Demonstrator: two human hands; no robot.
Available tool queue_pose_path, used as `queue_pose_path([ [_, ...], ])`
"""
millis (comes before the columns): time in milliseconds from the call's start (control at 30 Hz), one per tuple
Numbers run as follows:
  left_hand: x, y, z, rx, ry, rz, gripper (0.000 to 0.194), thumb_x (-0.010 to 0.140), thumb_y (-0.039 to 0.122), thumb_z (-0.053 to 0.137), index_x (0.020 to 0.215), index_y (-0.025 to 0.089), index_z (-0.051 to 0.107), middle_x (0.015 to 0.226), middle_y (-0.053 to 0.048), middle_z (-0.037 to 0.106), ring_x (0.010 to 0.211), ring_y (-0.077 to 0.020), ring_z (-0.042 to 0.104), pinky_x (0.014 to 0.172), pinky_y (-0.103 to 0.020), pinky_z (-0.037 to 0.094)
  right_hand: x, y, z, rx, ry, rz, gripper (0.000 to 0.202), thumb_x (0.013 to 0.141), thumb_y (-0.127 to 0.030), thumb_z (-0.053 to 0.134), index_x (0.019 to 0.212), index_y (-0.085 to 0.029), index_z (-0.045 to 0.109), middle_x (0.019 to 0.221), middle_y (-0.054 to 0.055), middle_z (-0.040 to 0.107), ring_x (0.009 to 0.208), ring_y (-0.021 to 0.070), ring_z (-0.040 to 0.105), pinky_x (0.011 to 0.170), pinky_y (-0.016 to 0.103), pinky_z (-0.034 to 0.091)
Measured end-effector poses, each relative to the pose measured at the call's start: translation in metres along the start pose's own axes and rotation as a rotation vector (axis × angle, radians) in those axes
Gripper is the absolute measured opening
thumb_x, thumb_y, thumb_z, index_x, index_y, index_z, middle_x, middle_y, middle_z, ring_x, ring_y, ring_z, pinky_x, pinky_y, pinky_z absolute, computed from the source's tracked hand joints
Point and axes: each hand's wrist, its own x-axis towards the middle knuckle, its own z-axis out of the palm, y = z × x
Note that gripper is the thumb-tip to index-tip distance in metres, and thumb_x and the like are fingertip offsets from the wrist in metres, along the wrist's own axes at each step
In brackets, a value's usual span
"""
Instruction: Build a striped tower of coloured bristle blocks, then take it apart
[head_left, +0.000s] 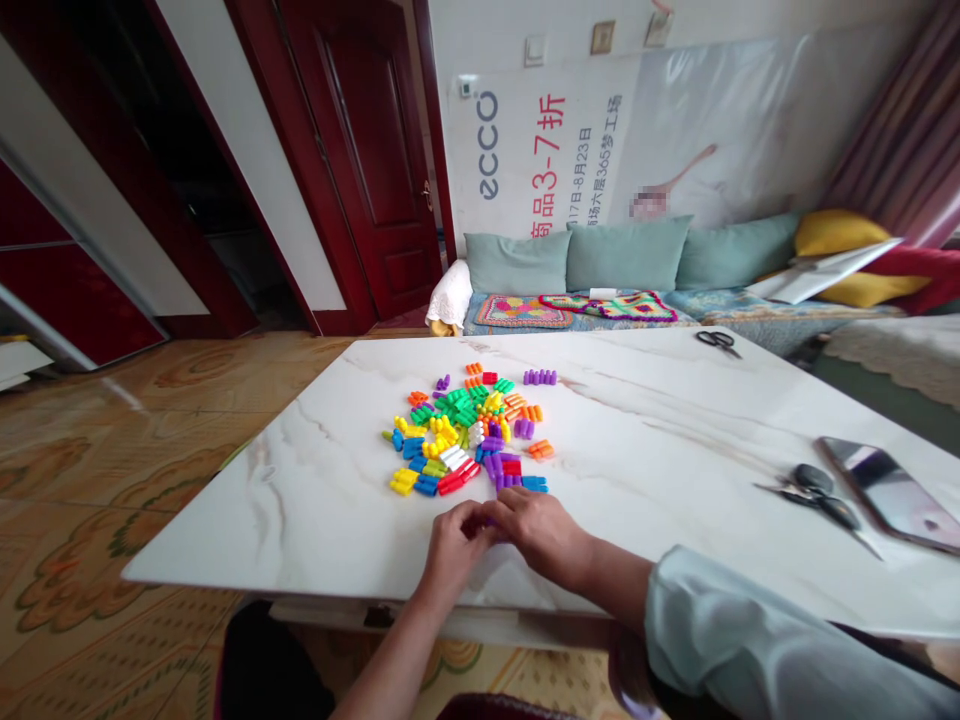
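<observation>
Both of my hands meet just below a loose pile of small coloured plastic pieces (pixel 457 405) on the white marbled table (pixel 315 520). My left hand (pixel 457 540) has its fingers bent against those of the other hand. My right hand (pixel 536 530) curls over from the right, its fingers closed. A bit of purple shows between the fingers, probably a purple piece (pixel 492 521), mostly hidden by them. Just beyond my fingertips lie red, purple and blue pieces. A joined purple row (pixel 540 377) lies apart at the pile's far right.
On the table's right side lie a phone (pixel 892 492), black-handled scissors (pixel 836 512) with another dark-handled tool beside them, and small black scissors (pixel 718 341) near the far edge. Behind the table stands a sofa with green cushions (pixel 630 258).
</observation>
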Motion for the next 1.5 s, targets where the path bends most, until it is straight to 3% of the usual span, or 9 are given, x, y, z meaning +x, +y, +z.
queue_pose_path([
  [100,0.008,0.003,-0.011,0.122,-0.062,0.154,0.019,0.086,0.032,0.056,0.08,0.016,0.065,0.076,-0.003,0.066,0.072,-0.0148,0.06,0.063,-0.024,0.045,0.001,0.019,-0.009,0.058,0.086,0.072,0.012,0.089,-0.017,0.05,0.09,-0.02,0.062,0.087,0.004,0.063,0.079,0.0153,0.058,0.067,0.024,0.042],
  [233,0.032,0.0,-0.03,0.449,-0.036,0.372,0.017,0.088,0.029,0.055,0.078,0.019,0.065,0.081,-0.004,0.066,0.084,-0.0184,0.059,0.078,-0.03,0.044,-0.005,0.075,-0.015,0.185,0.356,0.375,0.008,0.084,-0.018,0.055,0.089,-0.019,0.062,0.087,0.004,0.064,0.074,0.0142,0.059,0.068,0.024,0.043],
  [400,0.052,-0.01,-0.034,0.716,-0.054,0.437,0.017,0.082,0.03,0.064,0.069,0.02,0.059,0.076,-0.003,0.061,0.079,-0.0193,0.056,0.072,-0.032,0.042,-0.03,0.158,0.002,0.141,0.476,0.783,0.013,0.076,-0.022,0.057,0.085,-0.018,0.065,0.086,0.006,0.066,0.07,0.0165,0.059,0.068,0.028,0.044],
  [567,0.052,-0.011,-0.027,0.802,-0.042,0.467,0.014,0.083,0.027,0.061,0.072,0.02,0.055,0.077,-0.003,0.059,0.08,-0.0207,0.055,0.073,-0.034,0.043,-0.03,0.199,0.013,0.152,0.581,0.95,0.025,0.073,-0.03,0.058,0.094,-0.017,0.065,0.086,0.006,0.069,0.071,0.0175,0.061,0.068,0.028,0.044],
  [1000,0.051,-0.016,-0.028,0.775,-0.101,0.431,0.012,0.086,0.024,0.053,0.074,0.02,0.055,0.079,-0.004,0.057,0.084,-0.0205,0.054,0.077,-0.034,0.043,0.092,0.245,0.037,0.145,0.546,0.802,0.019,0.069,-0.025,0.059,0.085,-0.018,0.066,0.08,0.005,0.069,0.074,0.0186,0.061,0.069,0.029,0.044],
  [1167,0.052,-0.015,-0.028,0.802,-0.1,0.437,0.015,0.087,0.023,0.051,0.073,0.02,0.054,0.078,-0.004,0.057,0.082,-0.0205,0.053,0.074,-0.034,0.042,0.094,0.242,0.043,0.137,0.642,0.795,0.03,0.076,-0.032,0.052,0.098,-0.014,0.063,0.092,0.01,0.068,0.072,0.0174,0.059,0.07,0.031,0.046],
  [1267,0.052,-0.013,-0.028,0.809,-0.1,0.429,0.014,0.086,0.024,0.053,0.072,0.02,0.054,0.079,-0.004,0.057,0.082,-0.0208,0.052,0.074,-0.034,0.042,0.085,0.233,0.043,0.118,0.672,0.785,0.032,0.081,-0.039,0.046,0.093,-0.015,0.064,0.091,0.011,0.067,0.074,0.0187,0.058,0.072,0.033,0.046],
  [1400,0.052,-0.01,-0.028,0.821,-0.102,0.419,0.013,0.086,0.023,0.052,0.073,0.02,0.054,0.078,-0.004,0.056,0.083,-0.0204,0.052,0.076,-0.033,0.041,0.078,0.222,0.041,0.147,0.556,0.671,0.028,0.079,-0.039,0.05,0.079,-0.019,0.069,0.084,0.007,0.069,0.075,0.0183,0.059,0.074,0.03,0.046],
  [1500,0.052,-0.009,-0.029,0.839,-0.11,0.418,0.014,0.087,0.024,0.051,0.074,0.02,0.055,0.079,-0.004,0.056,0.084,-0.0205,0.052,0.076,-0.033,0.041,0.08,0.221,0.041,0.168,0.482,0.622,0.028,0.079,-0.034,0.05,0.089,-0.02,0.072,0.095,0.005,0.07,0.077,0.0168,0.061,0.075,0.028,0.047],
])
